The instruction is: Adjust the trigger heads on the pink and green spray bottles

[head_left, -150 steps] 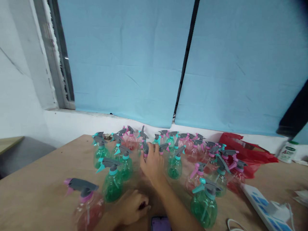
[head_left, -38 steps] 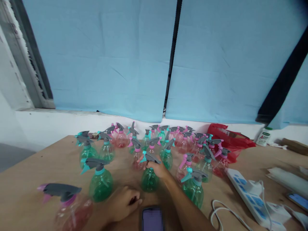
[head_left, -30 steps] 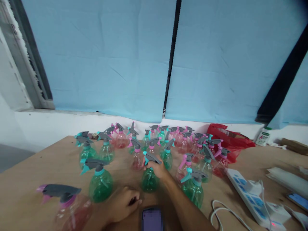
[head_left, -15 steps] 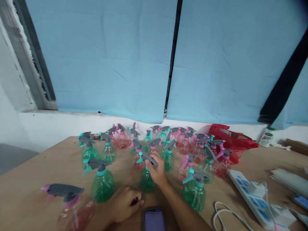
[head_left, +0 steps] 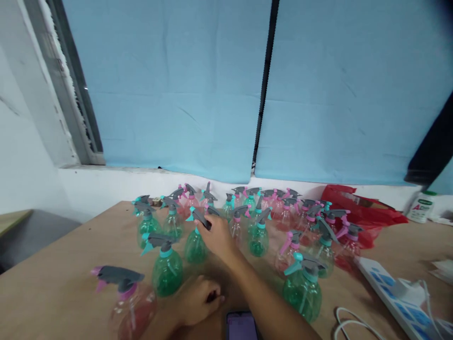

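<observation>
My right hand [head_left: 215,233] is closed around the grey spray head of a green spray bottle [head_left: 196,246] with a turquoise collar and nozzle. The bottle is upright among the others; I cannot tell whether its base touches the table. My left hand [head_left: 201,298] rests on the table nearer to me, fingers curled into a loose fist with nothing showing in it. Left of it stand a green spray bottle [head_left: 167,274] and a pink spray bottle [head_left: 132,311]. Another green spray bottle [head_left: 302,293] stands right of my right forearm.
Many pink and green spray bottles crowd the table's [head_left: 71,264] back half. A phone [head_left: 242,326] lies at the front. To the right are a power strip [head_left: 392,293], a white cable [head_left: 348,323], a red plastic bag [head_left: 371,219] and a white bottle [head_left: 422,208].
My right hand has moved the green spray bottle left and farther back among the others. My left hand stays curled on the table. The camera view has swung slightly left.
</observation>
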Demonstrator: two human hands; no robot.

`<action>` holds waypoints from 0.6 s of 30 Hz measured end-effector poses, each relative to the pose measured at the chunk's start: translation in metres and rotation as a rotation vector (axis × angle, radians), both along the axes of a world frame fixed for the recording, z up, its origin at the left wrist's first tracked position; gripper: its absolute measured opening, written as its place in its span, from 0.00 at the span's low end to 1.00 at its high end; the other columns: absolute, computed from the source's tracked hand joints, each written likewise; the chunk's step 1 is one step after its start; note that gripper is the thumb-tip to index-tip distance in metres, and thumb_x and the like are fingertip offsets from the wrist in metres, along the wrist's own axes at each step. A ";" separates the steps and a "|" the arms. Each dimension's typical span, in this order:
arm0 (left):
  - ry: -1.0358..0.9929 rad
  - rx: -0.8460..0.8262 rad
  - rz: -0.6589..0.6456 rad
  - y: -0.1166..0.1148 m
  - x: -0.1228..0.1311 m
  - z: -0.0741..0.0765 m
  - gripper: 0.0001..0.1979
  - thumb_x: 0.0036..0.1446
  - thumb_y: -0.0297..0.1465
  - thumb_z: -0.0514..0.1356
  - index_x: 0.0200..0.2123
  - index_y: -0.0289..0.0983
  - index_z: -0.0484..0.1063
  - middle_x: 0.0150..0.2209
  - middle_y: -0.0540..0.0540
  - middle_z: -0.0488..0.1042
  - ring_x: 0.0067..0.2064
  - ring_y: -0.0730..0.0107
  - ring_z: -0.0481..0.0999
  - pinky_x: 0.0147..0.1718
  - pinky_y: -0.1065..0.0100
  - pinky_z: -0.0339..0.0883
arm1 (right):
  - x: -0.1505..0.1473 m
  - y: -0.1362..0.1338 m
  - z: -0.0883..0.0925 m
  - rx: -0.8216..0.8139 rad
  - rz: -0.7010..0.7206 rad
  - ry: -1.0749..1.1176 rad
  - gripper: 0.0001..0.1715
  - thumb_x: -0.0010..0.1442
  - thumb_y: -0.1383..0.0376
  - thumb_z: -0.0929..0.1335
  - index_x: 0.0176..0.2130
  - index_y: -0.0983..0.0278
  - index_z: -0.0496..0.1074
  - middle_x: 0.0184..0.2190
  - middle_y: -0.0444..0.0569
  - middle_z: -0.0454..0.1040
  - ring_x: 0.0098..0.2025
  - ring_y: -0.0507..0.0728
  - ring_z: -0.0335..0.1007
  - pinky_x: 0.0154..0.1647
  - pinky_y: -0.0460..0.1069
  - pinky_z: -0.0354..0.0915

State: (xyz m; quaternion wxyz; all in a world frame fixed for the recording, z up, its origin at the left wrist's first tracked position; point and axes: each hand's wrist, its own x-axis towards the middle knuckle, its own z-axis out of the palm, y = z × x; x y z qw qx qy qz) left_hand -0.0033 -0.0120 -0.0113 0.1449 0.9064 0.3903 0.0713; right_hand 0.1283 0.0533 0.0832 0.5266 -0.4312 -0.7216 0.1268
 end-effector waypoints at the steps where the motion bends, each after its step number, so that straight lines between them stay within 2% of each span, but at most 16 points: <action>1: -0.010 -0.004 -0.006 0.000 0.000 -0.001 0.12 0.67 0.36 0.57 0.31 0.40 0.75 0.30 0.49 0.78 0.31 0.67 0.72 0.29 0.67 0.54 | -0.005 0.005 -0.003 -0.019 -0.026 -0.028 0.19 0.65 0.61 0.71 0.24 0.62 0.68 0.22 0.41 0.67 0.27 0.52 0.58 0.30 0.48 0.50; 5: -0.039 -0.008 -0.012 -0.001 0.000 -0.001 0.11 0.66 0.34 0.57 0.30 0.40 0.74 0.28 0.50 0.77 0.29 0.70 0.70 0.28 0.68 0.52 | -0.014 0.017 -0.013 -0.055 -0.105 -0.109 0.17 0.64 0.61 0.72 0.25 0.62 0.70 0.24 0.44 0.72 0.27 0.53 0.61 0.31 0.49 0.49; 9: -0.016 0.006 -0.007 -0.003 0.001 0.003 0.11 0.65 0.34 0.57 0.30 0.40 0.75 0.28 0.49 0.77 0.30 0.68 0.71 0.28 0.67 0.53 | -0.017 0.021 -0.014 -0.071 -0.123 -0.150 0.15 0.64 0.59 0.73 0.27 0.62 0.72 0.26 0.46 0.76 0.28 0.54 0.65 0.31 0.49 0.48; 12: -0.022 0.002 -0.005 -0.002 0.000 0.002 0.09 0.64 0.33 0.58 0.33 0.41 0.77 0.31 0.48 0.79 0.33 0.66 0.73 0.30 0.67 0.56 | -0.019 0.020 -0.010 -0.088 -0.097 -0.182 0.18 0.63 0.57 0.73 0.26 0.62 0.71 0.24 0.46 0.75 0.26 0.53 0.64 0.30 0.49 0.47; 15: -0.036 -0.002 -0.019 -0.001 -0.001 -0.002 0.10 0.64 0.33 0.57 0.32 0.40 0.77 0.30 0.48 0.79 0.32 0.66 0.73 0.30 0.67 0.57 | -0.021 0.017 -0.008 -0.095 -0.055 -0.210 0.19 0.63 0.56 0.73 0.25 0.62 0.71 0.24 0.46 0.75 0.27 0.54 0.65 0.29 0.49 0.49; 18: -0.042 0.015 -0.018 0.000 -0.001 -0.004 0.11 0.64 0.33 0.57 0.30 0.40 0.75 0.29 0.48 0.79 0.31 0.66 0.73 0.29 0.66 0.56 | -0.020 0.011 -0.008 -0.089 -0.080 -0.189 0.13 0.61 0.55 0.74 0.35 0.62 0.76 0.31 0.49 0.78 0.33 0.57 0.71 0.34 0.49 0.57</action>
